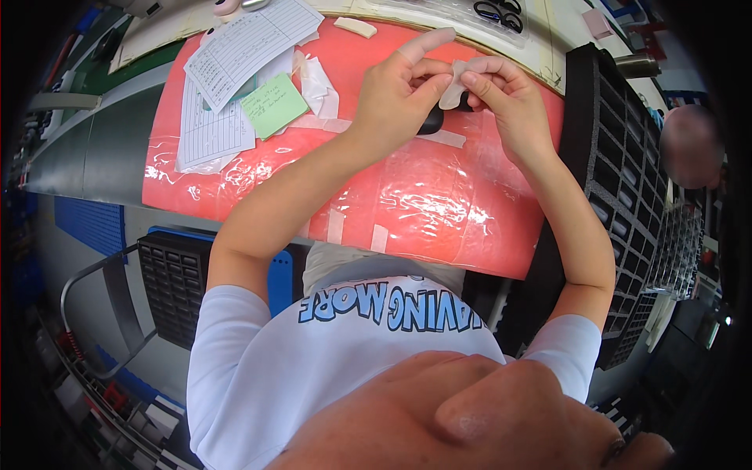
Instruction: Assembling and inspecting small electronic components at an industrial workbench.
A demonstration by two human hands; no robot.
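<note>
Over the far part of the red table mat (470,251), my two hands meet at a small, thin whitish piece (454,88). My right hand (513,102) pinches it between thumb and forefinger. The thumb of my left hand (399,90) presses at its other side, while the left forefinger sticks out, wrapped in a pale finger cover (427,45). A pale cover also shows on a right finger. Just below the hands lies a smooth black rounded object (432,122), partly hidden by them. Whether the whitish piece is cloth or film I cannot tell.
Printed sheets (235,55), a green sticky note (274,106) and crumpled white material (319,88) lie at the left. A pale block (355,27) sits at the far edge, scissors (499,14) beyond. Black compartment trays (619,180) stand along the right.
</note>
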